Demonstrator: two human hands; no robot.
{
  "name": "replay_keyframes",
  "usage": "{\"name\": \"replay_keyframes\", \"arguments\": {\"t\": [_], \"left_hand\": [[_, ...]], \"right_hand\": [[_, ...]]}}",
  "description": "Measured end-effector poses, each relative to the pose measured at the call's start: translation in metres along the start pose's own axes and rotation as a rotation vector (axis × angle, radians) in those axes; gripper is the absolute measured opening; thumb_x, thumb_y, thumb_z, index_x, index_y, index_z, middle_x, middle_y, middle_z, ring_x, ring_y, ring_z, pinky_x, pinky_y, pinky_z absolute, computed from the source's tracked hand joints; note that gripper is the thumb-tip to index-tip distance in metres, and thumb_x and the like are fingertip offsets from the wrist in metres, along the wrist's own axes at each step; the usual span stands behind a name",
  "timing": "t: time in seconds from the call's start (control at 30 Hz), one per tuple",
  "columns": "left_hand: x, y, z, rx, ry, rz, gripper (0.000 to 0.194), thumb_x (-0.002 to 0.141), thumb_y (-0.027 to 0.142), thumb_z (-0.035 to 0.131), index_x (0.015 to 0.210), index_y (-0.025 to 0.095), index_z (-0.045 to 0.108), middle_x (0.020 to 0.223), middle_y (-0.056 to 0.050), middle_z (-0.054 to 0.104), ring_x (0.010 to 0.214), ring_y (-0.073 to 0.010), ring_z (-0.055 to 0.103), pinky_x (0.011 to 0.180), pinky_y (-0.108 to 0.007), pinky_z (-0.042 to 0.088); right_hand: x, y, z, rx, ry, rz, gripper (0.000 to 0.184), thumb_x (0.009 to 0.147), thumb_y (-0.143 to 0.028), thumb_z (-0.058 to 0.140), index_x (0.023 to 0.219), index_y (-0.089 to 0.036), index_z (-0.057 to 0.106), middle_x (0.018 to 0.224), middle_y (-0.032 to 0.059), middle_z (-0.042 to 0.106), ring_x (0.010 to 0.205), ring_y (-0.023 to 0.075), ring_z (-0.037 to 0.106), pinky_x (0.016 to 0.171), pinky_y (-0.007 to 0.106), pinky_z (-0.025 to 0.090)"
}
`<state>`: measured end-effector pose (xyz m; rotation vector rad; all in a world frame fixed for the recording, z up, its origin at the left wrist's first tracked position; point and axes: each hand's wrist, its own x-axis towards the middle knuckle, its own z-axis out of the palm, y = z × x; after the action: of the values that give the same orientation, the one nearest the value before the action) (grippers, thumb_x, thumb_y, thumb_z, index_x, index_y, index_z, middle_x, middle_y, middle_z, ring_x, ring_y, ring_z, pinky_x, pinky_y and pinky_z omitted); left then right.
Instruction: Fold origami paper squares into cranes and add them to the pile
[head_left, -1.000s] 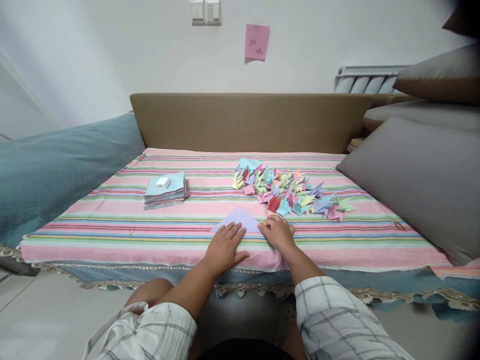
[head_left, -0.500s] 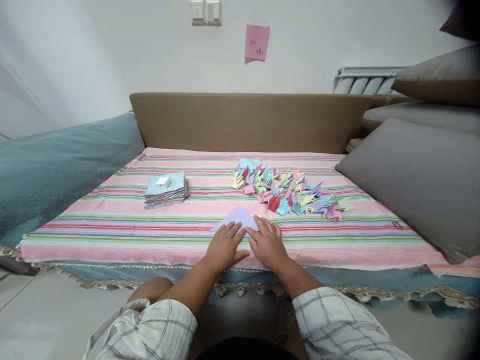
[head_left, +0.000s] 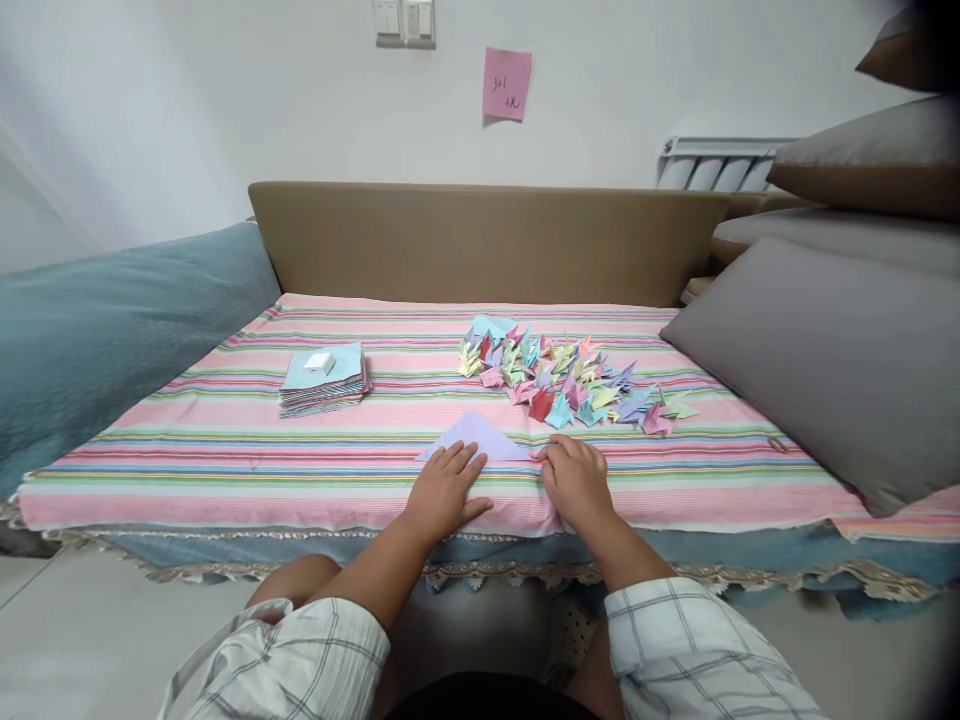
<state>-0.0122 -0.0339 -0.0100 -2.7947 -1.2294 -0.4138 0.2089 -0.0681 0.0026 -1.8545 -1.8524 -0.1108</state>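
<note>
A sheet of light purple paper (head_left: 480, 437), folded into a triangle, lies on the striped cloth with its point away from me. My left hand (head_left: 446, 490) rests flat on the triangle's left part, fingers stretched out and pressing near its lower edge. At the right corner is my right hand (head_left: 576, 485), its thumb tip touching the corner and its other fingers slightly bent, resting on the cloth. Beyond it lies a pile of folded paper cranes (head_left: 570, 380) in many colours. Part of the triangle's lower edge is hidden under my left hand.
On the left stands a stack of coloured paper squares (head_left: 330, 395) with a small white box (head_left: 319, 363) on top. Grey cushions (head_left: 817, 350) fill the right side. A brown backrest (head_left: 480, 245) rises behind the striped cloth (head_left: 225, 440). A small brownish item (head_left: 778, 445) lies by the cushion.
My right hand has slid to the right along the triangle's edge, from near its middle to its right corner. The left hand has stayed on the paper.
</note>
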Motion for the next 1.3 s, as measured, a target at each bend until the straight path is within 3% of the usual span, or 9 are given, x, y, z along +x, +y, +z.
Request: {"name": "replay_keyframes", "arguments": {"t": [0.1, 0.17, 0.23, 0.4, 0.67, 0.83, 0.97, 1.1, 1.3], "left_hand": [[0.000, 0.000, 0.000, 0.004, 0.003, -0.002, 0.065, 0.077, 0.057, 0.051, 0.130, 0.021, 0.044, 0.139, -0.010, 0.041, 0.127, -0.0307, 0.036, 0.103, -0.047, 0.028], [0.000, 0.000, 0.000, 0.006, 0.009, 0.005, 0.066, 0.077, 0.057, 0.050, 0.131, 0.021, 0.043, 0.139, -0.010, 0.042, 0.127, -0.0307, 0.036, 0.103, -0.047, 0.029], [-0.001, -0.001, 0.000, 0.008, 0.012, 0.016, 0.066, 0.078, 0.057, 0.050, 0.132, 0.020, 0.041, 0.137, -0.010, 0.043, 0.127, -0.0305, 0.036, 0.103, -0.047, 0.029], [-0.002, -0.001, 0.001, 0.018, 0.018, 0.019, 0.065, 0.079, 0.055, 0.049, 0.132, 0.018, 0.042, 0.137, -0.010, 0.044, 0.127, -0.0304, 0.036, 0.104, -0.046, 0.029], [-0.007, 0.004, 0.000, 0.021, -0.004, -0.036, 0.069, 0.076, 0.052, 0.055, 0.132, 0.013, 0.041, 0.140, -0.013, 0.038, 0.130, -0.0291, 0.032, 0.106, -0.046, 0.026], [-0.023, -0.004, -0.011, 0.065, -0.009, -0.137, 0.067, 0.072, 0.045, 0.062, 0.129, 0.014, 0.045, 0.139, -0.015, 0.040, 0.129, -0.0301, 0.034, 0.104, -0.045, 0.031], [-0.030, -0.022, -0.027, 0.070, 0.079, -0.266, 0.044, 0.075, 0.043, 0.059, 0.113, 0.020, 0.061, 0.131, -0.014, 0.049, 0.119, -0.0318, 0.045, 0.098, -0.046, 0.037], [-0.024, -0.038, -0.033, -0.025, 0.156, -0.364, 0.028, 0.081, 0.042, 0.050, 0.086, 0.023, 0.070, 0.118, -0.009, 0.060, 0.108, -0.0271, 0.054, 0.093, -0.041, 0.042], [-0.012, -0.041, -0.026, -0.056, 0.175, -0.510, 0.035, 0.074, 0.042, 0.060, 0.105, 0.025, 0.063, 0.127, -0.008, 0.054, 0.112, -0.0294, 0.051, 0.089, -0.045, 0.043]], "right_hand": [[0.002, -0.015, 0.003, 0.123, 0.017, -0.210, 0.030, 0.080, -0.014, 0.045, 0.105, -0.018, 0.062, 0.116, 0.0081, 0.060, 0.107, 0.0216, 0.050, 0.097, 0.041, 0.032], [0.002, -0.029, 0.010, 0.180, -0.025, -0.372, 0.039, 0.081, -0.014, 0.043, 0.118, -0.016, 0.055, 0.125, 0.0086, 0.055, 0.116, 0.0212, 0.045, 0.102, 0.040, 0.028], [0.002, -0.042, 0.018, 0.185, -0.091, -0.442, 0.047, 0.081, -0.014, 0.041, 0.128, -0.014, 0.046, 0.132, 0.0082, 0.049, 0.124, 0.0219, 0.039, 0.106, 0.041, 0.024], [0.002, -0.050, 0.032, 0.147, -0.224, -0.394, 0.054, 0.081, -0.014, 0.039, 0.134, -0.008, 0.037, 0.135, 0.0098, 0.045, 0.124, 0.0216, 0.040, 0.106, 0.039, 0.029], [-0.001, -0.042, 0.033, 0.087, -0.193, -0.422, 0.046, 0.082, -0.015, 0.040, 0.127, -0.007, 0.048, 0.133, 0.0120, 0.048, 0.123, 0.0218, 0.042, 0.107, 0.037, 0.031], [0.000, -0.043, 0.031, 0.089, -0.183, -0.421, 0.043, 0.083, -0.017, 0.043, 0.125, -0.010, 0.051, 0.132, 0.0112, 0.049, 0.122, 0.0217, 0.043, 0.105, 0.037, 0.032], [-0.001, -0.043, 0.031, 0.087, -0.178, -0.399, 0.043, 0.084, -0.018, 0.043, 0.125, -0.013, 0.051, 0.132, 0.0098, 0.049, 0.121, 0.0224, 0.043, 0.104, 0.038, 0.033], [-0.002, -0.044, 0.031, 0.084, -0.142, -0.372, 0.041, 0.082, -0.019, 0.046, 0.123, -0.017, 0.054, 0.126, 0.0097, 0.052, 0.116, 0.0238, 0.043, 0.101, 0.039, 0.034], [0.002, -0.037, 0.028, 0.144, -0.117, -0.353, 0.038, 0.081, -0.024, 0.050, 0.118, -0.021, 0.056, 0.118, 0.0091, 0.055, 0.110, 0.0243, 0.046, 0.096, 0.040, 0.034]]}}
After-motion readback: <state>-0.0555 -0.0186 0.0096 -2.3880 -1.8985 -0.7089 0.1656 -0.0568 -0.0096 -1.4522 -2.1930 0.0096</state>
